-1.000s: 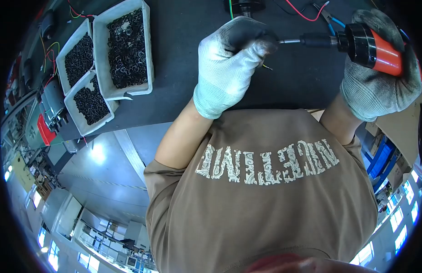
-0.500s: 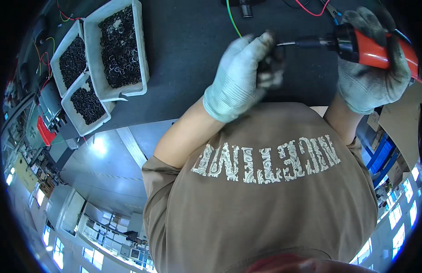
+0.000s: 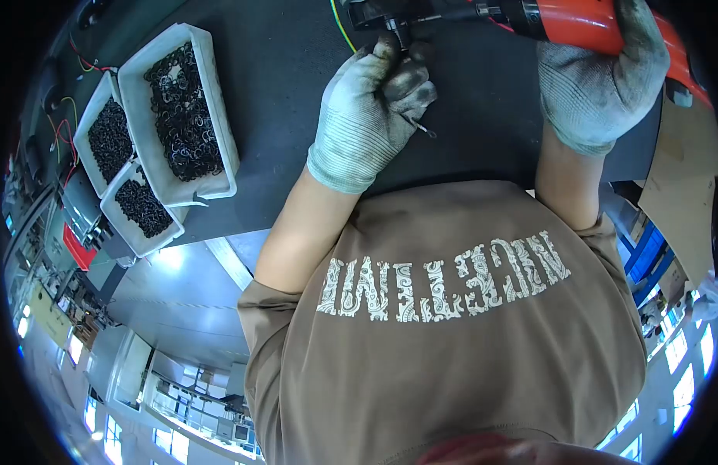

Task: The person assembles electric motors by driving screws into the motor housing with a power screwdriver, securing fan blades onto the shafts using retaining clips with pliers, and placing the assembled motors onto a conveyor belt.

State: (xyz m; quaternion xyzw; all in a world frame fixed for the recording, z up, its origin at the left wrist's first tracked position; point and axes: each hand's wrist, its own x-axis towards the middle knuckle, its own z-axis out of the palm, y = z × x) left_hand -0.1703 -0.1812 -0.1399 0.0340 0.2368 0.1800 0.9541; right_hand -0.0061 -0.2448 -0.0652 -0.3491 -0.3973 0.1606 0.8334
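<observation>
Driver (image 3: 580,25), red with a black nose, lies clamped in the right hand (image 3: 599,97), whose fingers wrap over its body near the upper right. Its thin bit (image 3: 430,17) points left above the table (image 3: 483,124), the tip close to a black part (image 3: 366,14) at the top edge; whether tip and part touch cannot be told. A ridged stem (image 3: 400,32) juts from the part down toward the left hand (image 3: 374,108). That hand is curled, thumb and forefinger up against the stem, but what it grips inside is hidden. A green-yellow wire (image 3: 342,27) drops from the top edge to the knuckles, and a thin bare wire end (image 3: 425,130) sticks out below the curled fingers. The two hands are well apart, both in pale gloves darkened at the fingers.

On the left side of the table stand three white trays touching one another: a large tray (image 3: 229,159) holding black rings (image 3: 190,124), and two small trays (image 3: 81,147) of smaller black pieces (image 3: 142,208) beside it. Farther left is a silver motor (image 3: 81,205), with a red object (image 3: 78,249) just below it. A brown shirt (image 3: 452,372) with pale letters fills the lower middle, and cardboard (image 3: 684,174) shows at the right.
</observation>
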